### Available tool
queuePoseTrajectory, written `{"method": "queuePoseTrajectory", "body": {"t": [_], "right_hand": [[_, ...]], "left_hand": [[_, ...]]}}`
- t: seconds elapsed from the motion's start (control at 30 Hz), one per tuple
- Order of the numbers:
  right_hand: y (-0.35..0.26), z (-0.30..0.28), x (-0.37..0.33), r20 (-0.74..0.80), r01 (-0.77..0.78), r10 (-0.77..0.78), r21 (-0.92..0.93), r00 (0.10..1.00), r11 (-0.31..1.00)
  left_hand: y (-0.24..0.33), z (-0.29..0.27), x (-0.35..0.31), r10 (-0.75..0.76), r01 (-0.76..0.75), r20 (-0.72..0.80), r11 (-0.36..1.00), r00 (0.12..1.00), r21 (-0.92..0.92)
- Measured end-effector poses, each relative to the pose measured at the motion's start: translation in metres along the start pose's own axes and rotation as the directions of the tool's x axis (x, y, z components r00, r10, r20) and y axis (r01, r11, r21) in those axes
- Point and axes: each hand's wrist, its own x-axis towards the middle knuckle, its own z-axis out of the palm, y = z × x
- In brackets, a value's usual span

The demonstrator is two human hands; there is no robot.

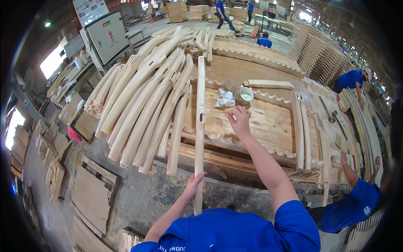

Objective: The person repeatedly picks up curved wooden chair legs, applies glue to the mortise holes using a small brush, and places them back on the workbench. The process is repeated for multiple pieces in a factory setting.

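Note:
A long pale wooden furniture part (201,90) stands out in front of me, its near end by my body. My left hand (194,186) is wrapped round it close to that end. Between the fingers of my right hand (239,120) is a thin stick (216,111), its tip at the slot cut in the wood. Just beyond this hand a small pot (244,95) with pale stuff inside sits beside a crumpled white cloth or paper (225,98). Both rest on the wooden worktable (268,122).
Many similar curved parts (142,96) are piled to my left. One short piece (268,84) lies beyond the pot, and scalloped strips (256,63) cross the table. To the right, a co-worker in blue (352,206) stands close, near a hammer (338,122). A control cabinet (107,38) stands far left.

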Motion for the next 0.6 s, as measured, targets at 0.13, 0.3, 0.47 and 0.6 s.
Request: {"method": "queuePoseTrajectory", "body": {"t": [0.13, 0.3, 0.47, 0.6], "right_hand": [[-0.004, 0.007, 0.000, -0.040, 0.020, -0.022, -0.050, 0.999, 0.999], [0.000, 0.000, -0.011, -0.002, 0.050, -0.050, -0.050, 0.999, 0.998], [0.000, 0.002, -0.005, -0.044, -0.009, 0.008, -0.024, 0.999, 1.000], [-0.006, 0.002, -0.009, -0.009, 0.038, -0.039, -0.065, 0.999, 0.997]], "left_hand": [[-0.005, -0.003, 0.001, 0.012, -0.011, 0.008, 0.999, 1.000, -0.050], [-0.002, -0.006, -0.001, -0.004, 0.004, 0.009, 0.999, 1.000, -0.049], [-0.001, -0.003, 0.000, 0.022, -0.022, 0.027, 1.000, 0.999, -0.006], [-0.002, -0.004, -0.001, 0.028, -0.027, 0.030, 0.999, 0.999, -0.043]]}}
